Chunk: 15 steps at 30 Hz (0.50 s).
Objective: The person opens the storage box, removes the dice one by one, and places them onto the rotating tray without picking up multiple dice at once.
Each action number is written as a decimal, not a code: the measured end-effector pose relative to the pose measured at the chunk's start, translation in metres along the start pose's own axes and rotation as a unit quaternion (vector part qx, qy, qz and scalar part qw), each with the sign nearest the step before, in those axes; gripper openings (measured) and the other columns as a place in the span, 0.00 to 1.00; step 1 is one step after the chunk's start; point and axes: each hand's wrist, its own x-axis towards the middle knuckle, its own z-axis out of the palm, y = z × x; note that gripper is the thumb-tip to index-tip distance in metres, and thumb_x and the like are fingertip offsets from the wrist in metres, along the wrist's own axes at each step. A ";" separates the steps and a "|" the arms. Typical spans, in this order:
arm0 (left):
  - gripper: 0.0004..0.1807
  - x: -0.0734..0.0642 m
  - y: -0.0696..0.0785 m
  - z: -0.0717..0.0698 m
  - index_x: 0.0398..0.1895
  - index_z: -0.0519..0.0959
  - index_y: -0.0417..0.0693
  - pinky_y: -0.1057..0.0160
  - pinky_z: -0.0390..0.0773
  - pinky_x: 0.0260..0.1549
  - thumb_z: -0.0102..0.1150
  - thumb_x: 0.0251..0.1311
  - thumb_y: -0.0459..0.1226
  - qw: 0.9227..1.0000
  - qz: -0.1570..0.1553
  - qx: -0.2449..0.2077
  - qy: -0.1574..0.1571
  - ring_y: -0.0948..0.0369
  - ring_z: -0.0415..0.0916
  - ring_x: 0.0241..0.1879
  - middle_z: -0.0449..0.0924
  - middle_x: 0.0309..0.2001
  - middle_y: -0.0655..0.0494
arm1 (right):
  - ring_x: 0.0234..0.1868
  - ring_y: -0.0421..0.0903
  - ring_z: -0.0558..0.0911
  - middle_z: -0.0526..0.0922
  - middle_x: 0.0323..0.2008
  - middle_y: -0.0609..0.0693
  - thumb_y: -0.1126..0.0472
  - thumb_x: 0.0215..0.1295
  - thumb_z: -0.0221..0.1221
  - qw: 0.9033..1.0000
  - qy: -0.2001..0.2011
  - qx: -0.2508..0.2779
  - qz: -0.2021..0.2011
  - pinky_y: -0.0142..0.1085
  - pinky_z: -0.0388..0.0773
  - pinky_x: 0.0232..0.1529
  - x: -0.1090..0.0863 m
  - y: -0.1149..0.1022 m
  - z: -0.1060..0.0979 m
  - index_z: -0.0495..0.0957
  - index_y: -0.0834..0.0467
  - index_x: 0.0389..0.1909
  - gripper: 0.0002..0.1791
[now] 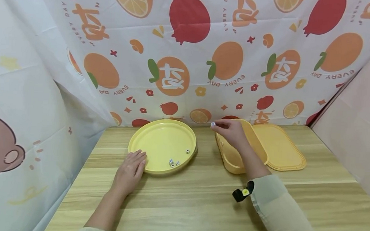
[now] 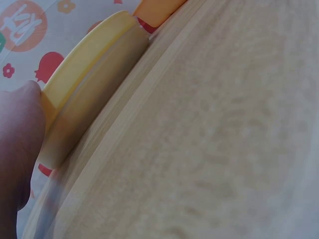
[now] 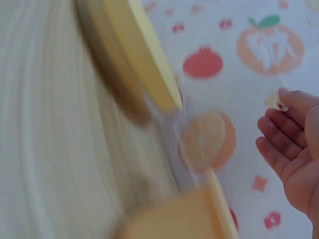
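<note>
Pinching a white die point(image 1: 213, 124) between thumb and fingertips of the right hand point(image 1: 232, 132), near the open box point(image 1: 233, 159); resting the left hand point(image 1: 130, 169), relaxed and gripping nothing, on the rim of the round tray point(image 1: 161, 142). Best to pinch squarely, without squeezing hard. Hard to make out: box interior behind the forearm point(image 1: 254, 163).

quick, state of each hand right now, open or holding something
Left hand: open, resting on the rim of the yellow tray.
Right hand: holding a small white die in a pinch.
</note>
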 end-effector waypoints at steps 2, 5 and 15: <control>0.14 0.000 -0.001 -0.001 0.50 0.82 0.32 0.41 0.65 0.68 0.54 0.67 0.32 1.000 0.002 -0.002 0.004 0.44 0.74 0.62 0.82 0.55 0.42 | 0.41 0.42 0.84 0.88 0.42 0.51 0.52 0.60 0.69 0.998 0.010 0.063 -0.009 0.31 0.85 0.41 -0.004 -0.003 0.018 0.86 0.59 0.46 0.18; 0.14 0.000 -0.002 -0.001 0.50 0.82 0.32 0.40 0.65 0.67 0.54 0.67 0.32 1.000 0.005 -0.004 0.009 0.43 0.74 0.62 0.82 0.55 0.42 | 0.41 0.40 0.85 0.89 0.41 0.50 0.56 0.60 0.69 0.989 0.022 0.147 -0.021 0.30 0.85 0.44 -0.009 -0.005 0.047 0.85 0.62 0.46 0.17; 0.14 0.000 -0.001 0.002 0.50 0.82 0.32 0.40 0.66 0.66 0.55 0.66 0.31 1.000 0.012 -0.007 0.014 0.43 0.75 0.61 0.83 0.54 0.42 | 0.44 0.41 0.86 0.88 0.43 0.54 0.59 0.61 0.68 0.975 -0.033 0.216 0.028 0.34 0.85 0.48 -0.024 -0.009 0.120 0.85 0.61 0.48 0.16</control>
